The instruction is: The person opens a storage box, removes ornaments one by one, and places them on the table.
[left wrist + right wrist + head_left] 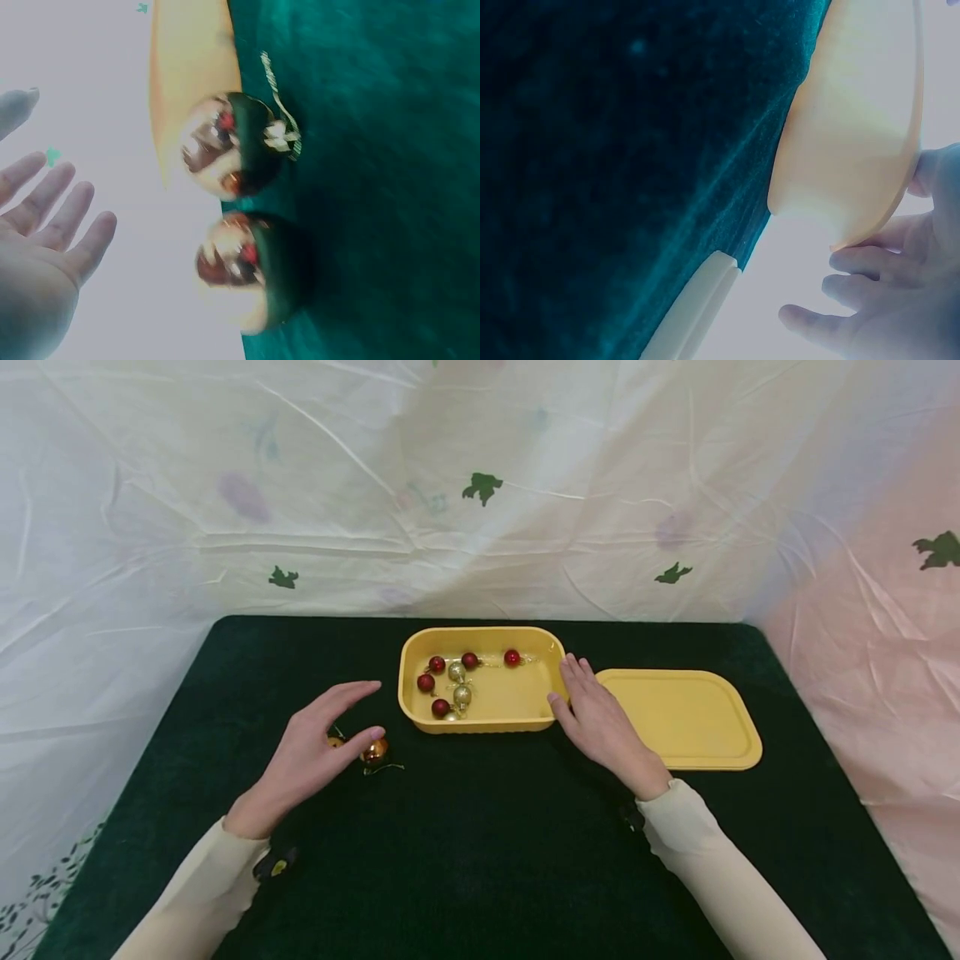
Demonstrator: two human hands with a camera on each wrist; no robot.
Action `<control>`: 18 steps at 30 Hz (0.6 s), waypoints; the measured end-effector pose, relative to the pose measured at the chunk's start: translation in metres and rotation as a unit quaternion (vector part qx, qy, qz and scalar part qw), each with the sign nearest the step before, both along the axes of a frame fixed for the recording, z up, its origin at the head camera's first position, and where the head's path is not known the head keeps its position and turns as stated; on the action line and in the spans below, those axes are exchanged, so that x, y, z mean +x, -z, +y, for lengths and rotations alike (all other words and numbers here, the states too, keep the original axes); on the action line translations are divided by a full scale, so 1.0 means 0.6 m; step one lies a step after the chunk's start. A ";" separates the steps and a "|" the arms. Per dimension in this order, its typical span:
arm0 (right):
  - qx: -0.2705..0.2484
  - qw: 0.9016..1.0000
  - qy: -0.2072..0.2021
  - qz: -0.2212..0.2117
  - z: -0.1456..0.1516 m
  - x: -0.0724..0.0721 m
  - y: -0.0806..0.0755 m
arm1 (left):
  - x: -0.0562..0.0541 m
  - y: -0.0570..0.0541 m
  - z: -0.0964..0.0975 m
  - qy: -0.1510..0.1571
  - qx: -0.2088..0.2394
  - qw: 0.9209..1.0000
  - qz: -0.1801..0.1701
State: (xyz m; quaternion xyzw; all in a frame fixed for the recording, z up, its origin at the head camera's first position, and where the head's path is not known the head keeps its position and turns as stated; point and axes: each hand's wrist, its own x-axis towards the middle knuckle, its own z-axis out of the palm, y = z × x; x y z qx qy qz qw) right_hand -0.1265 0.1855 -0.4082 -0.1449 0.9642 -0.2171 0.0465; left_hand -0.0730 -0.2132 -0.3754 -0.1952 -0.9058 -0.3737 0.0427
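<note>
A yellow plastic box (pixel 480 726) stands at the back middle of the table, holding several dark red baubles (pixel 440 707) and gold baubles (pixel 462 695) near its left side. My left hand (pixel 307 747), thumb and fingers spread apart, hovers left of the box. Two shiny gold-orange baubles, one with a gold string loop (pixel 232 146) and another beside it (pixel 255 274), lie by this hand, partly hidden behind it in the head view. My right hand (pixel 600 718) rests against the box's right end, its fingers fairly straight along the rim and the thumb at the near corner.
A matching yellow lid (pixel 682 718) lies flat right of the box, partly behind my right wrist. Dark green cloth (pixel 465 852) covers the table. Pale hanging fabric (pixel 480 552) with green leaf shapes rises behind and at the sides.
</note>
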 end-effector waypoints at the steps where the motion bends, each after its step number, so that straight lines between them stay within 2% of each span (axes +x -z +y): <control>1: -0.001 1.000 -0.001 0.001 0.000 0.000 0.000 | -0.003 -0.002 0.005 0.003 0.001 1.000 0.002; 10: -0.001 1.000 0.000 0.002 0.002 0.001 0.001 | -0.030 -0.012 0.037 0.023 0.008 1.000 -0.001; 18: 0.000 1.000 0.000 0.005 0.002 0.002 0.001 | -0.053 -0.013 0.064 0.039 0.016 0.999 -0.016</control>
